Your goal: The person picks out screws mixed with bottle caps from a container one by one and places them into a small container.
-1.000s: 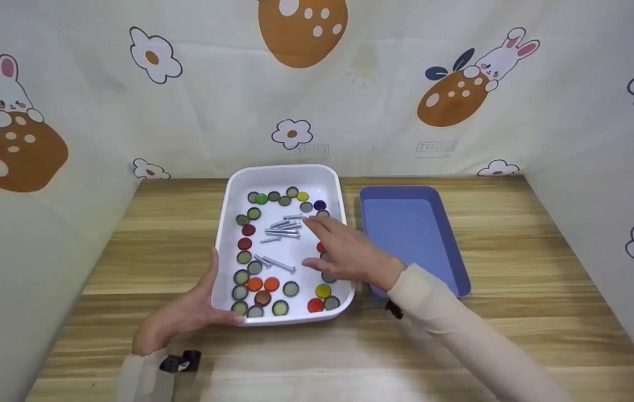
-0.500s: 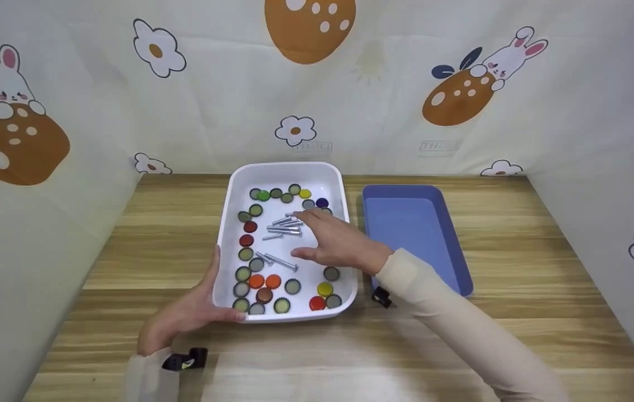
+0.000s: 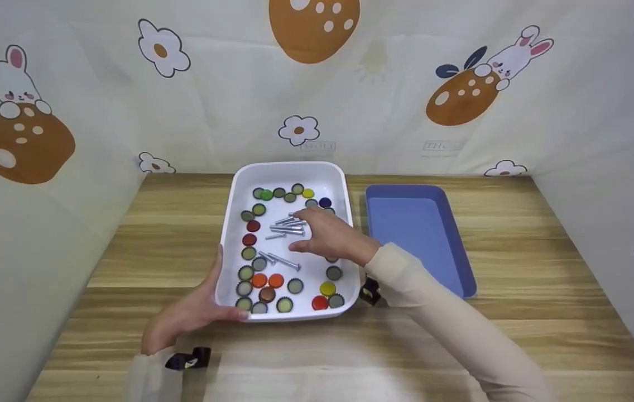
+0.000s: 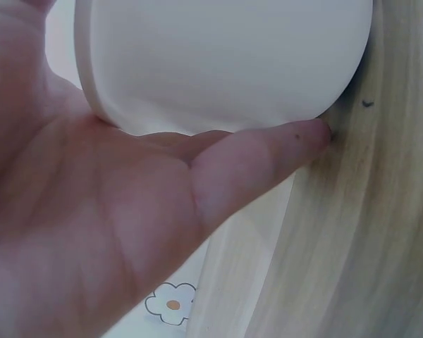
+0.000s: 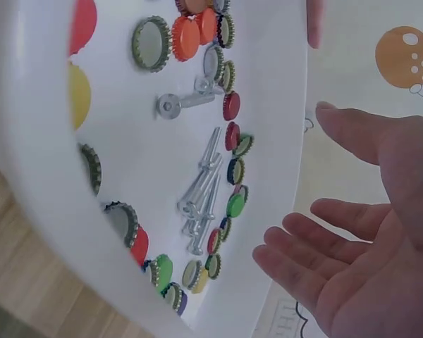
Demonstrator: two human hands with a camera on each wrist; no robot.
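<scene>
A white plastic tray [image 3: 278,174] holds several silver bolts [image 3: 288,229], most in a loose bunch and a few lying nearer the front. Metal bottle caps [image 3: 249,239] in red, orange, yellow, green and bare metal lie around them along the tray's sides. My left hand [image 3: 197,307] braces the tray's front left corner, its thumb straight along the front wall and its fingers against the left side. Over the bolts hovers my right hand [image 3: 331,231], thumb and fingers spread apart. In the right wrist view that hand [image 5: 366,232] has nothing in its grasp.
Just right of the white tray stands a shallow blue tray [image 3: 412,229] with nothing in it. Both sit on a wood-grain table [image 3: 172,223]. A patterned cloth [image 3: 227,100] with rabbits and flowers screens the back and sides.
My right hand has shifted left and slightly away from me, further over the bolts. The left hand keeps its place at the tray corner, while the head view has drifted slightly.
</scene>
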